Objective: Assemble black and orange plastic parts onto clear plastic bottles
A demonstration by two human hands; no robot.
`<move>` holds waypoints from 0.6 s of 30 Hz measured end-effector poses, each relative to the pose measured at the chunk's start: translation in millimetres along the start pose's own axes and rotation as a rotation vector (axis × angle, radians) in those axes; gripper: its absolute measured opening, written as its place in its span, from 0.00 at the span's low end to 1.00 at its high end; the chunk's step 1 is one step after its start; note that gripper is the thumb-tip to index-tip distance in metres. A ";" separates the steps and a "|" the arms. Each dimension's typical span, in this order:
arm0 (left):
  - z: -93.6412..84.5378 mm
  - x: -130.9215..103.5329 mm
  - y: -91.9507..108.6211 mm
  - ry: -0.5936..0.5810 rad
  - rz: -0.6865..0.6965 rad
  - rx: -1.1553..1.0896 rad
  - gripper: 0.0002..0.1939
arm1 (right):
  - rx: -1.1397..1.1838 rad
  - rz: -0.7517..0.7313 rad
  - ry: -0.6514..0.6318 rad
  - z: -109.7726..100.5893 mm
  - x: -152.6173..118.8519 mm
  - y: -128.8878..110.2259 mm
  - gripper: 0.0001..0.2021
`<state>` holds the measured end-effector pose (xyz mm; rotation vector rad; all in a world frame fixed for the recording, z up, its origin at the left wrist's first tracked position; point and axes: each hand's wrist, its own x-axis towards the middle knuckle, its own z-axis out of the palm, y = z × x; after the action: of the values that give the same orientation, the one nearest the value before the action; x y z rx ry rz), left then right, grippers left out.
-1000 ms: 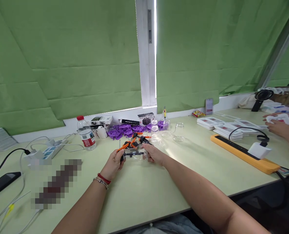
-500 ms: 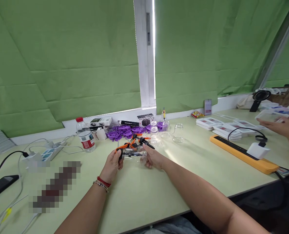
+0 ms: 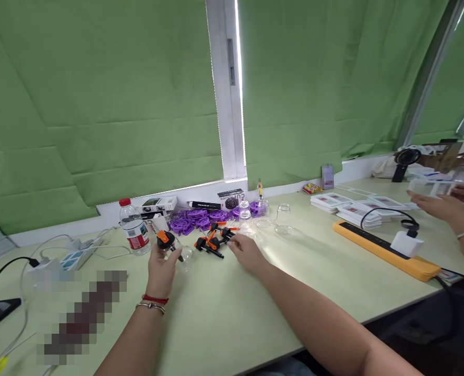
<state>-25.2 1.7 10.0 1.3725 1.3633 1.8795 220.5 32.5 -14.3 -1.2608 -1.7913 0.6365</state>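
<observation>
Topped jar in the left grip, right grip at the loose orange and black parts

The left hand has its grip closed around a clear jar, which leans within the fingers above the bench. An orange and black top sits at the upper left of that grip and appears seated on the jar, with a dark stem showing alongside the thumb.

The right hand rests low on the bench, its fingers bent into a narrow shape at the edge of a small heap of orange and black parts. Whether this grip pinches one of them cannot be told.

Just beyond the right grip stand other clear jars. Purple pieces lie farther back, behind the heap and between the two grips. A red-capped bottle stands just beyond the left grip, a little to its left.

The step in hand seems to be holding the topped jar aside with the left while the right works at the heap. The next move would likely call for a steady, light left grip on the smooth wall, and for the right a fine pinch on a single part, lifted without dragging its neighbours.
</observation>
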 end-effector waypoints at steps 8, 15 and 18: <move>-16.2 18.4 -32.8 0.147 -0.046 0.215 0.26 | -0.388 0.263 0.085 -14.7 16.4 23.0 0.12; -17.0 23.3 -37.8 0.127 -0.096 0.178 0.24 | -0.481 0.292 -0.037 -8.7 17.6 25.8 0.09; -18.7 24.6 -43.3 0.175 -0.088 0.188 0.27 | -0.494 0.301 -0.033 -8.5 18.2 25.1 0.09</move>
<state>-60.2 30.7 -17.6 1.2336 1.6958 1.8901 237.8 58.2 -23.2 -1.8857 -1.8667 0.3838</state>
